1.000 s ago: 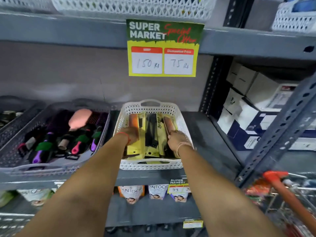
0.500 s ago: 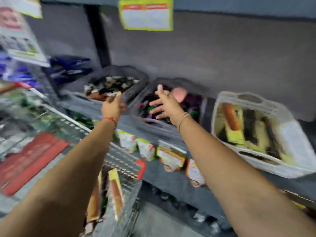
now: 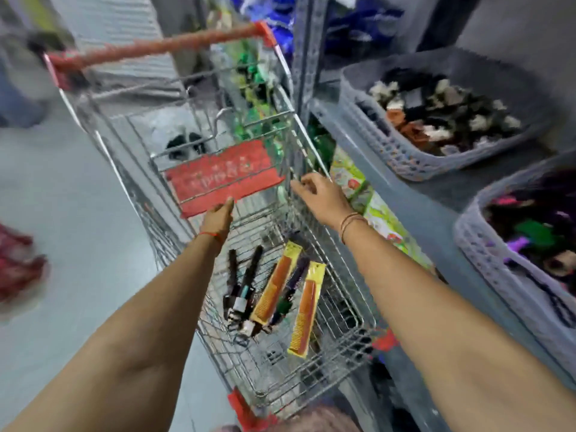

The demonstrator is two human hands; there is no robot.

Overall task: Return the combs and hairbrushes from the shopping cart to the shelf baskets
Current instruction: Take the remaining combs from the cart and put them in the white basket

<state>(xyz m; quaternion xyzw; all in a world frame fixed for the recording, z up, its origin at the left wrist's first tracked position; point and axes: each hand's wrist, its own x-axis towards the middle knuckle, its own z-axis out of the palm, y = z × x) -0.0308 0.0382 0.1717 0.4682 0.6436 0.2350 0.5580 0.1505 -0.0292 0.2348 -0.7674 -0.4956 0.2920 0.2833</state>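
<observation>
Two combs (image 3: 307, 310) in yellow packs and some dark hairbrushes (image 3: 241, 291) lie in the bottom of the cart (image 3: 352, 325), below the fingers of both hands. Before, the hands were up by the shelf baskets (image 3: 405, 157); now the left hand (image 3: 218, 218) and right hand (image 3: 321, 196) are over the cart, fingers loosely spread and holding nothing.
</observation>
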